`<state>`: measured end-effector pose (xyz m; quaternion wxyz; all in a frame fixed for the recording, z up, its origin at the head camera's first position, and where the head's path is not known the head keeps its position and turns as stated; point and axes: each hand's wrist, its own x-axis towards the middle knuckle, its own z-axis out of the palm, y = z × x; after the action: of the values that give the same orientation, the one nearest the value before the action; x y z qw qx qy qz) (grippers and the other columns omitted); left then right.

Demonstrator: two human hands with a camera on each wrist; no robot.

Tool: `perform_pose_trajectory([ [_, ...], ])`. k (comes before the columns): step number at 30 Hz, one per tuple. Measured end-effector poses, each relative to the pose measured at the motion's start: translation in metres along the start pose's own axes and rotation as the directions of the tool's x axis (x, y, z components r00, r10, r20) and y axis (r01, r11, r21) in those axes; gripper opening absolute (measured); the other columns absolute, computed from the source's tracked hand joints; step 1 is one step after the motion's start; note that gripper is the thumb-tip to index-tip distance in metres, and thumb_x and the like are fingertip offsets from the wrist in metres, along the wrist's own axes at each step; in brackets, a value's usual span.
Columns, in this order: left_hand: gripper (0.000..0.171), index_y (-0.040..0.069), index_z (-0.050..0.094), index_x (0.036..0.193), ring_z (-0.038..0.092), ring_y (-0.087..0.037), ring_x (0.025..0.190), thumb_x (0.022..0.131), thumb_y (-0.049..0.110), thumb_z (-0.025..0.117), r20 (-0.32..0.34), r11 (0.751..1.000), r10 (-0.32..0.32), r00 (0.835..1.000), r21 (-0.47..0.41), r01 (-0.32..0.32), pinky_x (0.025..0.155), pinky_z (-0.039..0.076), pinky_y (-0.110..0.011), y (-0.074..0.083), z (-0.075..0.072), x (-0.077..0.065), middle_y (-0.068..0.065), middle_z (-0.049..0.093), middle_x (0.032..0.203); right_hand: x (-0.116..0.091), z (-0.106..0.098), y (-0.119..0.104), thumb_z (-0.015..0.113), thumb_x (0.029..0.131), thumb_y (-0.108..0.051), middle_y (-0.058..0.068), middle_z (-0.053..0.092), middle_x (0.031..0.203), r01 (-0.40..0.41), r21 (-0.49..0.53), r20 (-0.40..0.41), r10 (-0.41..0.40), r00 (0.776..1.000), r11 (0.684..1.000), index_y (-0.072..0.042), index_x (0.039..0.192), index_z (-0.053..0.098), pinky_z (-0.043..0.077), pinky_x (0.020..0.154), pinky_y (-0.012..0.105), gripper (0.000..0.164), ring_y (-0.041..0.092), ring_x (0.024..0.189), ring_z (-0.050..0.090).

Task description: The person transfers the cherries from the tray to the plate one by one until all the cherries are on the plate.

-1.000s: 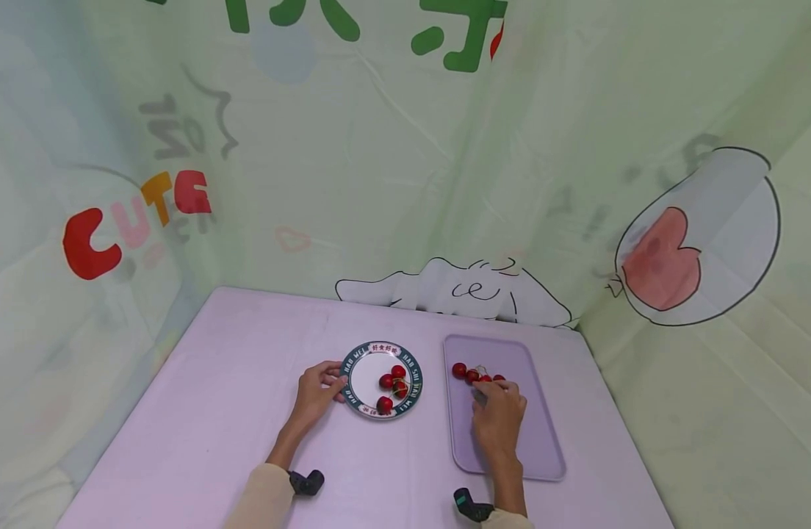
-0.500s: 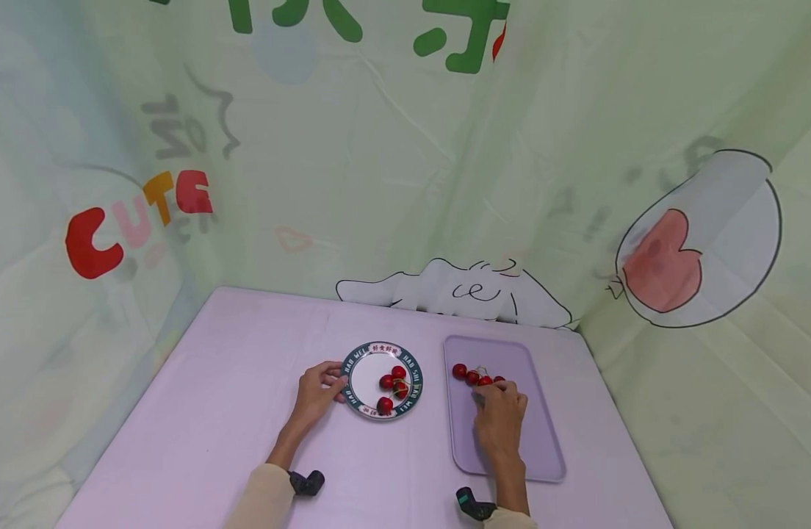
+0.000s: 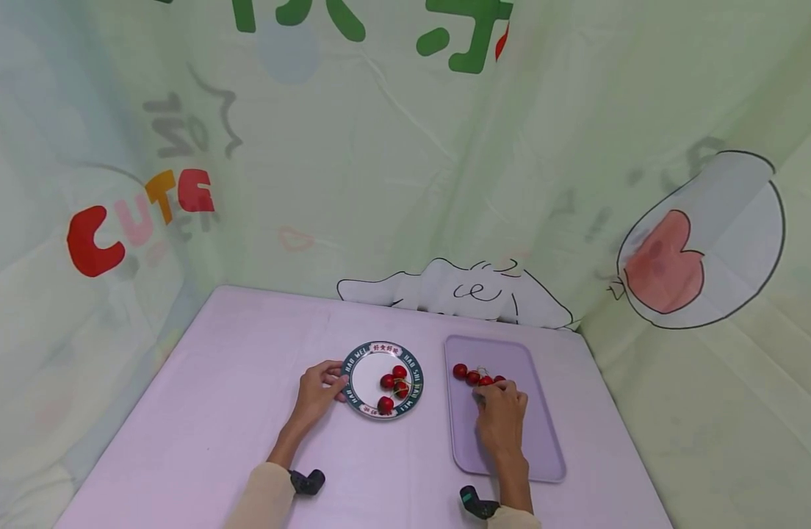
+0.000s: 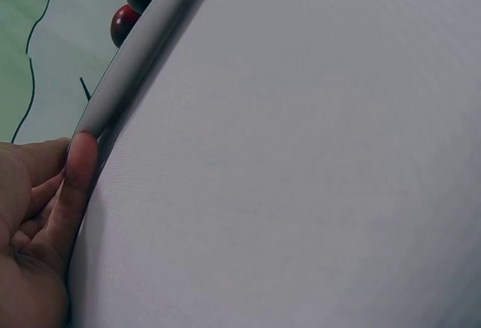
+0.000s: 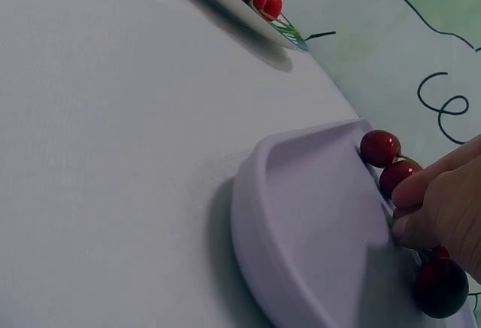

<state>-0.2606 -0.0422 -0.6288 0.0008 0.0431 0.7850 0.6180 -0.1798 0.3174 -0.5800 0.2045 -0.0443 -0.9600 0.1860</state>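
My left hand [image 3: 315, 391] pinches the left rim of a round plate [image 3: 354, 405] with a dark green patterned border. In the left wrist view the hand [image 4: 45, 215] has a digit against the plate's edge [image 4: 139, 61]. Several red cherries [image 3: 386, 404] with green stems lie on the plate's right half. Over a lilac tray [image 3: 465, 448], my right hand [image 3: 502, 417] has its fingers curled in at a row of cherries [image 3: 460, 371]. Thumb and forefinger appear to pinch a cherry by its stem, the fingers partly covering it. A dark cherry [image 5: 441, 287] shows below the right hand [image 5: 451, 208].
A pale pink-white cloth covers the table [image 3: 247, 353], with the plate left of the tray and a gap between them. Printed curtains [image 3: 405, 162] stand right behind the table and along both sides. Each wrist wears a black camera mount.
The right hand has shifted very slightly at the cherries in the tray. The left hand and the plate hold their place; the head view drifts a little.
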Motion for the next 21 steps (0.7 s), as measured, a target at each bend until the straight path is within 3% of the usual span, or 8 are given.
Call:
perform_pose_trajectory([
  [4,0.038,-0.001,0.07,0.138,0.072,-0.012,0.065,0.101,0.004,0.075,0.0,1.0,0.001,1.0,-0.002,-0.001,0.064,0.06,-0.018,0.001,-0.0003,-0.0006,-0.015,0.073,0.108,-0.0001,-0.0025,-0.0021,0.079,0.092,0.006,0.019,0.082,0.102,0.017,0.002,0.013,-0.017,1.0,1.0,-0.001,0.109,0.085,0.037,0.098,0.056,0.019,0.042,0.12,0.061],
  [11,0.037,-0.001,0.07,0.138,0.071,-0.01,0.064,0.101,0.005,0.075,-0.006,1.0,0.004,1.0,-0.002,-0.004,0.063,0.061,-0.02,-0.0025,0.0011,0.0014,-0.015,0.072,0.108,-0.0017,0.005,0.0024,0.079,0.094,0.003,0.017,0.081,0.097,0.065,0.004,-0.051,-0.064,0.997,0.998,-0.002,0.107,0.085,0.035,0.09,0.051,0.014,0.038,0.111,0.06],
  [21,0.037,-0.001,0.07,0.138,0.072,-0.013,0.065,0.101,0.004,0.074,-0.005,1.0,-0.003,1.0,-0.008,0.003,0.064,0.06,-0.018,-0.0018,0.0003,0.0013,-0.016,0.073,0.109,-0.0038,0.0012,0.001,0.076,0.094,0.005,0.018,0.079,0.097,0.084,-0.012,-0.04,-0.084,0.996,0.996,-0.004,0.106,0.085,0.035,0.088,0.052,0.017,0.041,0.113,0.059],
])
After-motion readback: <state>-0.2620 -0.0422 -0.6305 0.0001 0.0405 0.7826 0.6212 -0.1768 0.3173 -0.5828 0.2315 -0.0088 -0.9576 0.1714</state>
